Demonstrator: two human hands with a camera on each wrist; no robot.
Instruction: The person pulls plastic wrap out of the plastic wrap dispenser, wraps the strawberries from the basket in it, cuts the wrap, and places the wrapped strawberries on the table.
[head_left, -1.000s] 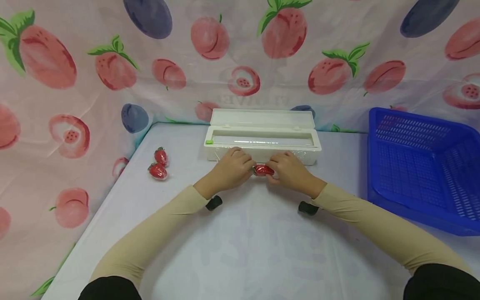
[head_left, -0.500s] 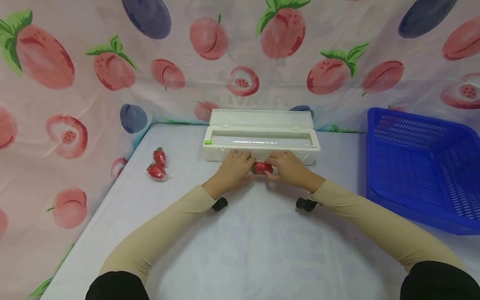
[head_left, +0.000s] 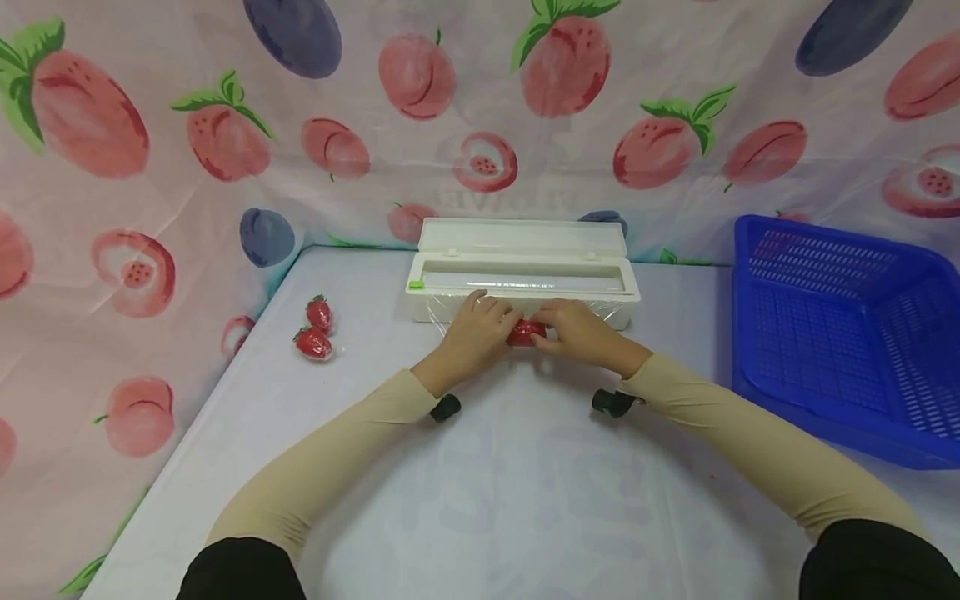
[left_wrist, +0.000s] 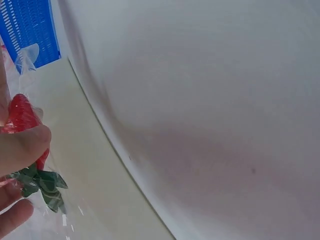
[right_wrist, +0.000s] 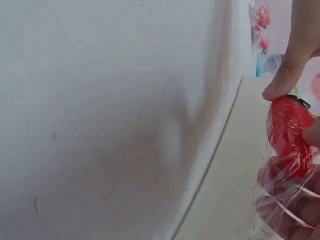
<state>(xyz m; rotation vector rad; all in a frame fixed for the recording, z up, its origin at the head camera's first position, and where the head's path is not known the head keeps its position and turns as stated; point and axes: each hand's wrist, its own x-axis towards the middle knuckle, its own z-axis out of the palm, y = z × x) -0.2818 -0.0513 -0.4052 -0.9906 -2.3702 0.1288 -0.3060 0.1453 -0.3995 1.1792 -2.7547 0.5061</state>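
Observation:
A red strawberry [head_left: 527,332] with green leaves, covered by clear cling film [right_wrist: 272,187], is held between both hands before the white film dispenser [head_left: 429,310]. My left hand [head_left: 476,337] grips its leafy end; in the left wrist view the thumb [left_wrist: 27,147] lies across the fruit, with fingertips below the leaves. On the pointed end, my right hand [head_left: 581,333] pinches fruit and film, its thumb pressing the side and its fingers behind the film. Film runs from the dispenser's front to the hands. The dispenser's lid [head_left: 521,237] stands raised, showing the roll [head_left: 525,282].
Two wrapped strawberries, one in front [head_left: 313,342] and one behind [head_left: 319,314], lie at the left of the white table [head_left: 510,500]. A blue plastic basket [head_left: 817,350] stands at the right. A fruit-print cloth [head_left: 337,100] hangs behind.
The strawberry has rolled slightly toward the dispenser, between the hands. My left hand has shifted a little to the right, its fingers lifting and resettling; the right hand has barely moved.

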